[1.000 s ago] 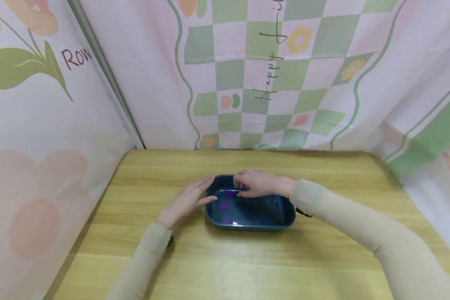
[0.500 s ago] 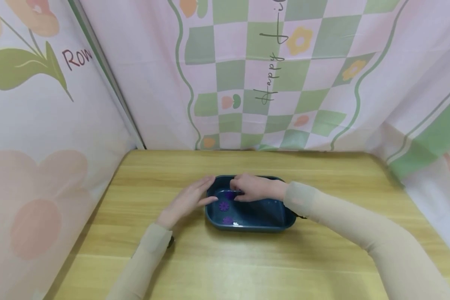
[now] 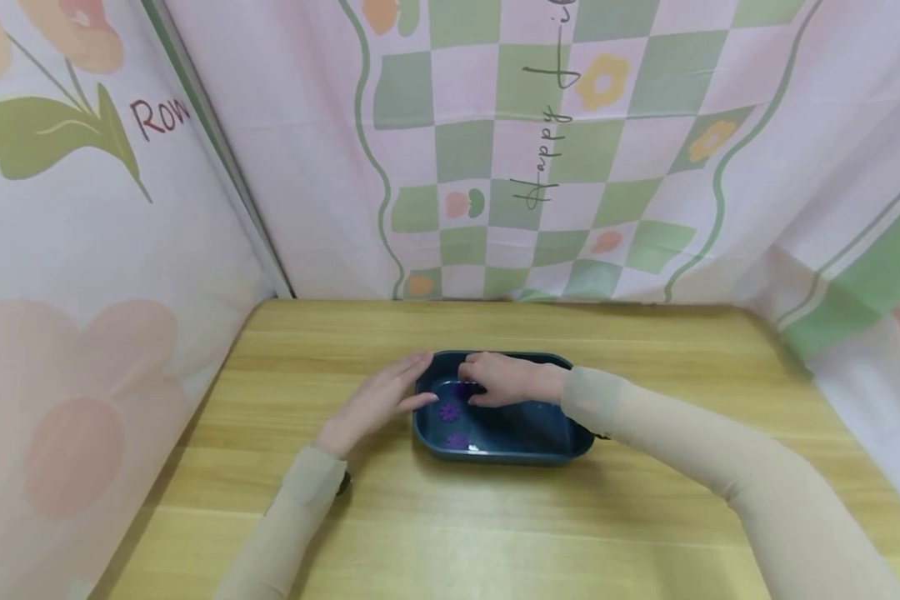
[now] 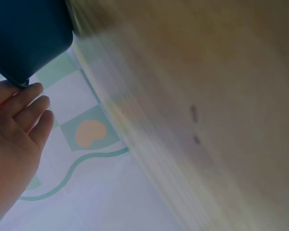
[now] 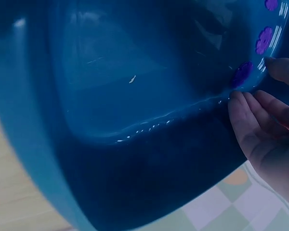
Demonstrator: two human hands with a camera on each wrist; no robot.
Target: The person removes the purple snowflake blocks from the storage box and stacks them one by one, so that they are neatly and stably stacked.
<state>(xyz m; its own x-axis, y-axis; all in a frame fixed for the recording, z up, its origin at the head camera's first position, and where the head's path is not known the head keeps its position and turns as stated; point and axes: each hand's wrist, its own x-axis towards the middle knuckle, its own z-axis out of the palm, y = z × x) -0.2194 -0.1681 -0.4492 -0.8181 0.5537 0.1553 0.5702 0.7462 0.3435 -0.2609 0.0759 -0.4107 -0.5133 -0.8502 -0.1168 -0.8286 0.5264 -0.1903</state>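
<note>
A dark blue plastic basin (image 3: pixel 528 450) stands on the wooden table. Inside, near its left end, lie purple flower-shaped pieces in a row; the middle flower (image 3: pixel 449 412) and the near flower (image 3: pixel 457 439) show well in the head view. My left hand (image 3: pixel 375 400) rests at the basin's left rim, fingers straight along the outside and thumb over the edge. My right hand (image 3: pixel 498 379) reaches down into the basin at the far flower (image 5: pixel 242 74). Its thumb and fingertips are bent and apart, right beside that flower, which the hand partly hides in the head view.
The wooden table (image 3: pixel 450 525) extends around the basin. A checkered curtain (image 3: pixel 525 150) hangs along the table's back edge, and a floral curtain (image 3: pixel 67 333) hangs on the left. A small pale fleck (image 5: pixel 132 79) shows on the basin floor.
My right hand has moved slightly left and lower into the basin, closer around the far flower. The left hand stays at the rim. The other flowers lie where they were.
</note>
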